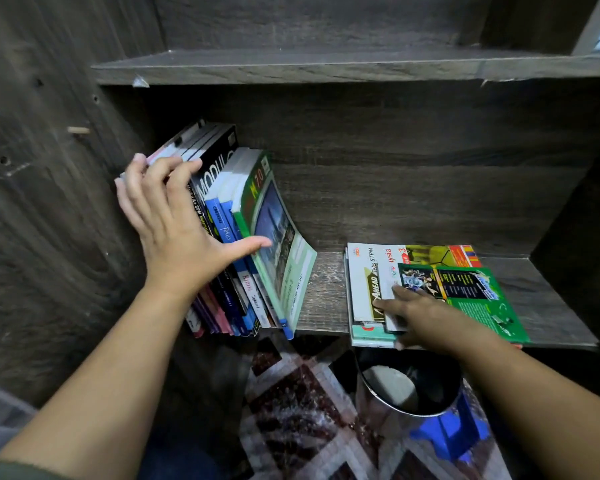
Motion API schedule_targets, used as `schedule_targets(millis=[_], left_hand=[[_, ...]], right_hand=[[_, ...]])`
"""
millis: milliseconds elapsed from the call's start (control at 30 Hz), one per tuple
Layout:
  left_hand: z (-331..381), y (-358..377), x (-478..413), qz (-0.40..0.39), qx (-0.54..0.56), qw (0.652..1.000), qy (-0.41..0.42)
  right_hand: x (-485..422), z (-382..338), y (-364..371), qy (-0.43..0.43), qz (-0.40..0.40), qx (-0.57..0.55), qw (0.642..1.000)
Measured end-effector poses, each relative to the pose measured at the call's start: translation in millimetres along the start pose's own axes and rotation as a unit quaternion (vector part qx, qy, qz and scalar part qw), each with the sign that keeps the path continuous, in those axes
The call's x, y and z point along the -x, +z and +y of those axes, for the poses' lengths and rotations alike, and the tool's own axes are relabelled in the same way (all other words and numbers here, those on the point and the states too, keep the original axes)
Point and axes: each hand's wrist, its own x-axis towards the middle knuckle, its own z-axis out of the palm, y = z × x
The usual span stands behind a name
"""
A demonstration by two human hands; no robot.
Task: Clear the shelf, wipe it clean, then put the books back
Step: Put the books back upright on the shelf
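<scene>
Your left grip (pixel 174 230) lay open and spread over the leaning row of books (pixel 219 188) at the left end of the shelf (pixel 326 296). Its fingers pressed on the tops of the dark books and its thumb touched the green book (pixel 274 230) that sagged at the row's right side. Your right grip (pixel 420 313) rested on the flat stack of books (pixel 364 271) farther right on the same shelf, with fingers across the white cover beside the green magazine (pixel 478 303) on top. I could not tell whether it pinched the stack's front edge or only touched it. A bare strip of shelf separated the row from the stack. Below the shelf stood a metal bin (pixel 371 393) on a patterned rug (pixel 291 410).
</scene>
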Motion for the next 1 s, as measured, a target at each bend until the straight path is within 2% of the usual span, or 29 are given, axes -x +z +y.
schedule_targets(millis=[200,433,567,700,833,1000], left_hand=[[-2.3,-1.7,4.5,-0.069,0.001,0.996,0.062],[1.1,-3.5,6.7,-0.091,-0.004,0.995,0.047],[-6.1,-5.6,5.6,-0.042,-0.008,0.998,0.056],[-3.4,-1.4,7.4,0.004,0.002,0.999,0.036],[-3.4,4.9,8.8,0.03,0.004,0.999,0.034],[-0.8,6.6,8.5,0.052,0.021,0.998,0.017]], right_hand=[[5.3,-3.1,-6.9,-0.012,0.015,-0.013,1.0],[7.7,-13.9,-0.1,-0.018,0.029,0.038,0.999],[4.9,-19.5,2.8,-0.017,0.027,0.06,0.998],[2.7,-8.5,-5.7,-0.023,0.008,-0.011,1.0],[4.0,1.1,-13.7,-0.019,0.037,-0.064,0.997],[8.4,-3.8,-14.5,0.006,0.102,0.025,0.994]])
